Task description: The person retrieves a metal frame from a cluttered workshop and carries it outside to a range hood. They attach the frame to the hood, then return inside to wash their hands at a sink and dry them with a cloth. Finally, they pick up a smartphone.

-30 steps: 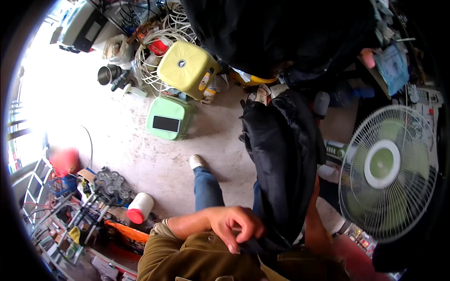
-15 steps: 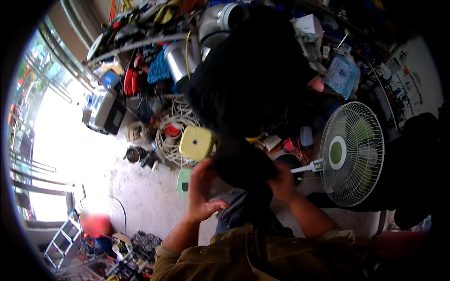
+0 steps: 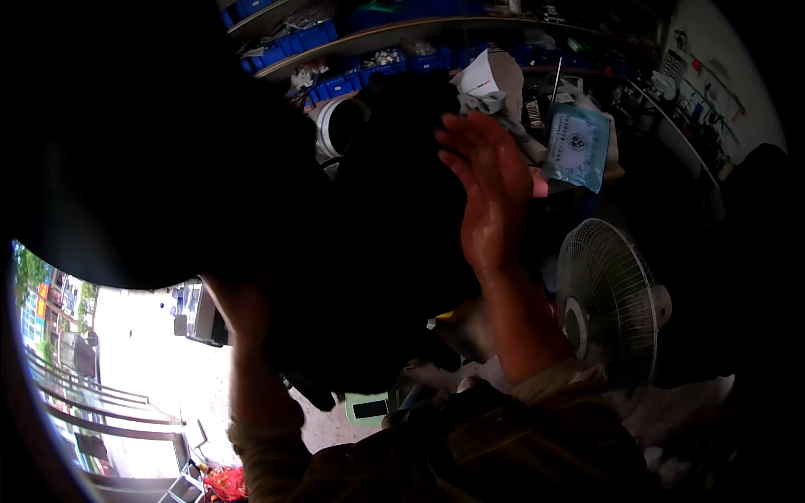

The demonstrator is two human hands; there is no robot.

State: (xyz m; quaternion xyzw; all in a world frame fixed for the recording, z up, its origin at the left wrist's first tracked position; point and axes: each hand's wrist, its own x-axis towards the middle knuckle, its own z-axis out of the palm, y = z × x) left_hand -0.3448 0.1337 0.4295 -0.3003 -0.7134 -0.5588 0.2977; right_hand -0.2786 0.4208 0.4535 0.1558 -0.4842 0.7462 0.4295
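A large, very dark black thing (image 3: 369,251) fills the middle of the view; it looks like soft cloth, but its kind cannot be made out. Against its left part is my left hand (image 3: 241,308), raised, with the fingers lost in the dark. A big rounded black shape (image 3: 126,210) covers the upper left, and whether it belongs to the same thing is unclear. On the other side, my right hand (image 3: 492,197) is lifted with its fingers stretched out and nothing in it.
A standing fan (image 3: 616,293) is at the right. Blue bins (image 3: 310,38) line the shelves at the back, with a blue plastic packet (image 3: 579,147) on the cluttered surface. Below the black thing, a green stool (image 3: 356,402) bears a dark flat rectangle. A boxy appliance (image 3: 201,314) stands left.
Both hands have risen from near my lap and spread apart. The black thing now covers far more of the upper left. My view has shifted, and the yellow stool is hidden.
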